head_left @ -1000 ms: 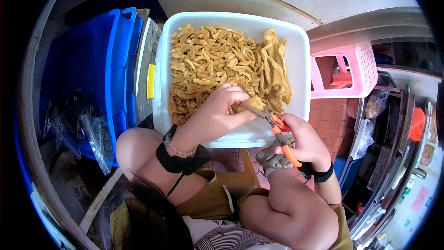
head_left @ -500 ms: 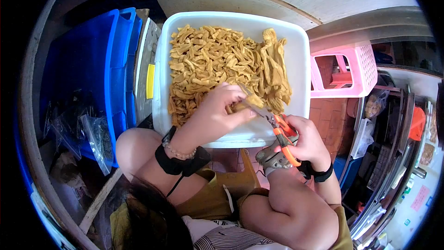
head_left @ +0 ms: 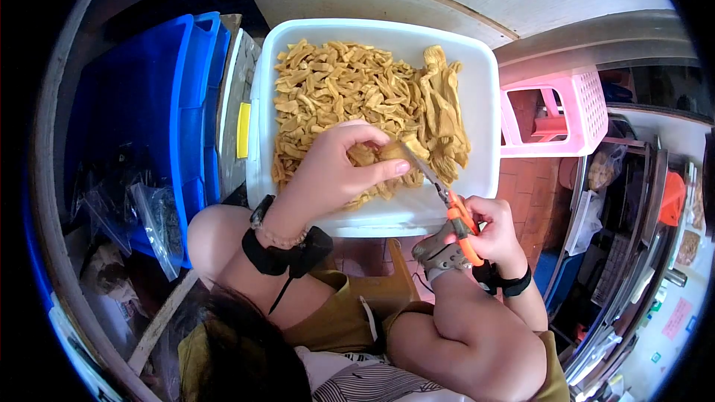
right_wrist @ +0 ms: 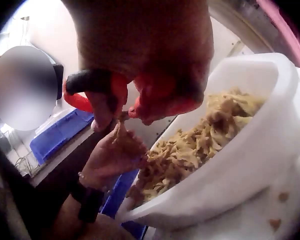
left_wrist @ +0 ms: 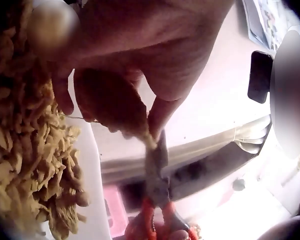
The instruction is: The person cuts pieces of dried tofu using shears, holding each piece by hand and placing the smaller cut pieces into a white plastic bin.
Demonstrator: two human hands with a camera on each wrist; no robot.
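Note:
My left hand [head_left: 328, 167] holds a thick yellow-brown vegetable piece [head_left: 413, 147] between thumb and fingers, low over the white tub. In the right hand [head_left: 495, 229] is a pair of scissors [head_left: 463, 231] with orange and black handles, fingers curled round them. Their blades point up and left, and the tips overlap the end of the held piece. From the left wrist view, the blades [left_wrist: 157, 172] meet the lower end of the dark, shaded piece [left_wrist: 110, 102]. Cut strips [head_left: 342, 93] of the same food fill much of the tub.
Several long uncut pieces [head_left: 445, 112] lie along the right side of the white tub [head_left: 480, 89]. Blue crates [head_left: 182, 104] stand on the left, with a yellow tag [head_left: 243, 130] between. A pink plastic stool [head_left: 588, 115] is at the right, near a cluttered shelf [head_left: 618, 231].
The blades, spread around the piece half a second ago, now look closer together. My left thumb and fingers have parted wider, and the right hand has shifted slightly right and down.

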